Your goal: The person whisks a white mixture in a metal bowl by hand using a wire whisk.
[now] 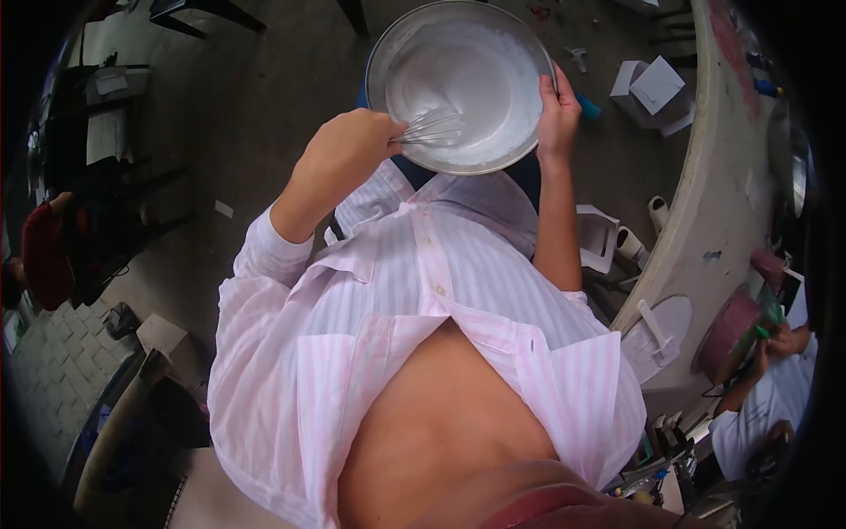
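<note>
1. Above our lap, we kept the bowl of white batter over the concrete floor.
2. Our left hand was closed around the whisk, its wires in the batter.
3. Our right hand pinched the bowl's rim, thumb inside.
4. We judged that hard strokes could tip the bowl, held only at one edge, and slop batter onto our shirt.
</note>
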Motion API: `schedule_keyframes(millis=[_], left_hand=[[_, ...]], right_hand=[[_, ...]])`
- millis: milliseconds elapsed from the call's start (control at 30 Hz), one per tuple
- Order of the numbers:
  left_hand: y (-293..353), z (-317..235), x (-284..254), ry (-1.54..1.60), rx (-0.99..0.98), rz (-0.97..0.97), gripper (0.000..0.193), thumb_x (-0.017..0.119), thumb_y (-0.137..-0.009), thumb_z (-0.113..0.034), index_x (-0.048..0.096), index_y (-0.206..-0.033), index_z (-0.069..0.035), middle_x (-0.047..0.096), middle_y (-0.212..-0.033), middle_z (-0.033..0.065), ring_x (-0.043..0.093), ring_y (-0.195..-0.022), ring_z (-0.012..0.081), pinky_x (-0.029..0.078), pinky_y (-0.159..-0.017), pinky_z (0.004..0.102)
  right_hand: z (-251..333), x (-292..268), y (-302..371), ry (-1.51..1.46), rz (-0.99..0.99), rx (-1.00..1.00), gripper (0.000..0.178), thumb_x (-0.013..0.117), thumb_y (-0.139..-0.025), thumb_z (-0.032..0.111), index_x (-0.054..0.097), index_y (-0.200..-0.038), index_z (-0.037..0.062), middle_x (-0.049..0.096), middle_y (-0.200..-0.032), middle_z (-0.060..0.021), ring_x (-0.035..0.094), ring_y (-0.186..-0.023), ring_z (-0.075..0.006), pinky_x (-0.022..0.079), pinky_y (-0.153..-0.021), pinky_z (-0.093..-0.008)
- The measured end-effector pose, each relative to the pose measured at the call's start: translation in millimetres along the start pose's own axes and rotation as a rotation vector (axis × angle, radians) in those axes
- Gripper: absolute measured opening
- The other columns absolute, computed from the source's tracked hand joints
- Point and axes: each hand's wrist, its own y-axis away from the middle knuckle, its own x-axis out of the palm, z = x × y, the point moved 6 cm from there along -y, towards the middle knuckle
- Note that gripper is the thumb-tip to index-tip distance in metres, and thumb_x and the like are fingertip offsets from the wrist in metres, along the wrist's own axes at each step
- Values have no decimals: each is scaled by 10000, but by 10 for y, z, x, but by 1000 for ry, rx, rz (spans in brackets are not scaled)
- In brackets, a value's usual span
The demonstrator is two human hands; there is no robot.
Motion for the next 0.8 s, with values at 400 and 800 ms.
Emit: schedule_keyframes(millis=[400,800], left_hand=[[137,223,71,110,-122,134,304,598,-908,-212,654,-1186,-102,677,-854,167,638,-755,353,492,-690,407],[-143,437,67,61,-109,-60,339,598,-914,-241,633,-1230,-121,668,-816,182,630,-725,361,486,-660,396]], right_hand=[[13,2,-1,27,17,-18,328,542,-973,117,578,-1260,-40,657,-1144,-96,594,-1028,-126,436,-928,-247],[-33,-2,-53,14,5,2,334,553,-971,110,570,-1267,-44,652,-1145,-103,592,-1026,-125,450,-921,-241]])
